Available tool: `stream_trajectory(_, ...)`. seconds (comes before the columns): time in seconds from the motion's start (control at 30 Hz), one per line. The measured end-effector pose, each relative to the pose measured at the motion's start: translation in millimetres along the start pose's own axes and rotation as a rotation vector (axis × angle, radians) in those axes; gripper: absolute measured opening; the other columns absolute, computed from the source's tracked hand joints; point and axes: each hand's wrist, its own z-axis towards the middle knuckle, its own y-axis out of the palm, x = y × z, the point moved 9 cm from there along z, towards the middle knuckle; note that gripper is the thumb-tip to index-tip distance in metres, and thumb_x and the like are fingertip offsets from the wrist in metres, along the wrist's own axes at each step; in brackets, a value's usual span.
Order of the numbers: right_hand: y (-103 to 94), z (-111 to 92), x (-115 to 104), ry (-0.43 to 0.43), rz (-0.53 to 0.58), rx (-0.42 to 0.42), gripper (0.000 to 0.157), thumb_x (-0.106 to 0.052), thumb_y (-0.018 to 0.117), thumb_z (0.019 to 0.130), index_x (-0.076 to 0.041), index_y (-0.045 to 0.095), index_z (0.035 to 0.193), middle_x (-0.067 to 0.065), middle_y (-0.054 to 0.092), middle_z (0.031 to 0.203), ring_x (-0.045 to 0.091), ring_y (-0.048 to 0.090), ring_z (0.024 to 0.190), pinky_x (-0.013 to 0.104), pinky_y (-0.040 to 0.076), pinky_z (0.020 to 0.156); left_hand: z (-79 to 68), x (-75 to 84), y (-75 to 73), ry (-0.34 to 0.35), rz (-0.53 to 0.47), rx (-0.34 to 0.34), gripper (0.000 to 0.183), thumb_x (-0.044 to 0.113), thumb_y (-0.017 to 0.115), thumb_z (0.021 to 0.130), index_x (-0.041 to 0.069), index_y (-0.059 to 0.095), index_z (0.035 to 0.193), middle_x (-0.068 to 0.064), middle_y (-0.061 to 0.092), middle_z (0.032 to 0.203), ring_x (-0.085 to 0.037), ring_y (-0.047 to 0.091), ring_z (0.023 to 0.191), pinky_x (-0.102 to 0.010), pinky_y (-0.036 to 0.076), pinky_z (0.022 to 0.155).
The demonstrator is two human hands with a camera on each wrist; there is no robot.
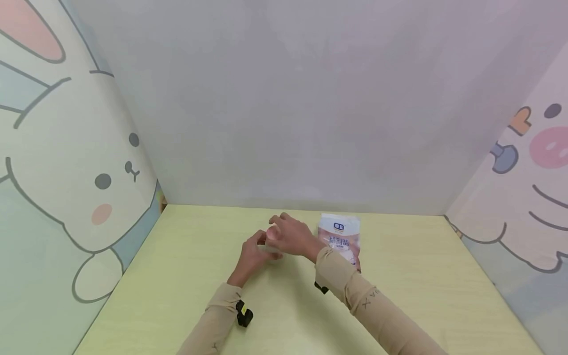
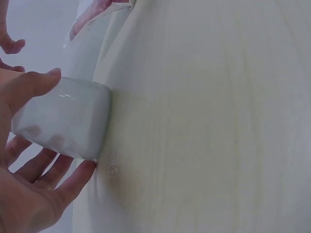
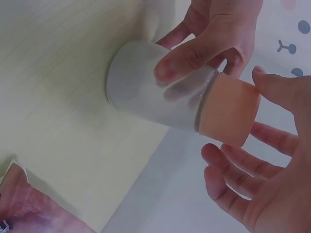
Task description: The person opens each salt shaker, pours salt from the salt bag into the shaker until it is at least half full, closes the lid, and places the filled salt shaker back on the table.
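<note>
A translucent whitish jar (image 3: 141, 85) with a peach-orange lid (image 3: 230, 109) lies between my two hands, close over the table. My left hand (image 1: 253, 257) grips the jar's body, thumb on one side and fingers along the other, as the left wrist view shows. Around the lid curves my right hand (image 1: 294, 237), its thumb and index finger at the lid's end and the other fingertips close by its side. In the right wrist view the jar is tilted, its lid toward my right hand.
A white and pink printed pouch (image 1: 339, 236) lies on the pale yellow table (image 1: 412, 276), right of my right hand. Behind stands a plain grey wall (image 1: 284, 108). Side panels with a cartoon rabbit (image 1: 80, 197) and a cartoon pig (image 1: 519, 197) flank the table.
</note>
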Motion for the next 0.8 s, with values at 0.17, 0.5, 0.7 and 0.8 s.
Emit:
stream_trajectory(0.17,-3.5,2,-1,0.003,-0.002,0.054,0.039,-0.040,0.068,0.085,-0.009,0.062,0.107,0.004,0.058,0.093,0.013,0.051,0.066,0.029,0.047,0.054,0.3,-5.6,0.2,-0.001,0.005,0.004,0.046,0.028,0.088,0.064,0.018,0.060,0.099,0.004,0.065,0.104,-0.021,0.058,0.100,-0.043,0.048,0.085)
stream_trajectory(0.5,-3.3,9,-11,-0.086,-0.005,0.045,0.022,-0.021,0.069,0.084,-0.005,0.067,0.098,0.003,0.062,0.090,0.014,0.056,0.074,0.027,0.052,0.067,-0.3,-0.1,-1.8,0.014,0.012,0.012,0.046,0.024,0.089,0.064,0.016,0.060,0.099,0.000,0.064,0.101,-0.023,0.058,0.097,-0.043,0.048,0.084)
stream_trajectory(0.7,-3.1,9,-19,-0.164,0.005,-0.001,0.015,-0.008,0.067,0.084,-0.004,0.067,0.099,0.004,0.063,0.093,0.017,0.059,0.079,0.029,0.053,0.073,-1.3,2.2,-2.5,0.009,0.001,0.016,0.045,0.022,0.088,0.065,0.015,0.061,0.100,-0.003,0.064,0.103,-0.025,0.058,0.098,-0.044,0.049,0.086)
stream_trajectory(0.8,-2.7,7,-20,-0.186,0.035,-0.039,0.014,-0.003,0.064,0.085,-0.005,0.067,0.099,0.004,0.062,0.093,0.016,0.056,0.079,0.028,0.051,0.073,-0.6,2.7,-1.6,0.010,-0.008,0.014,0.045,0.021,0.088,0.065,0.015,0.061,0.101,-0.003,0.064,0.104,-0.025,0.058,0.099,-0.043,0.049,0.086)
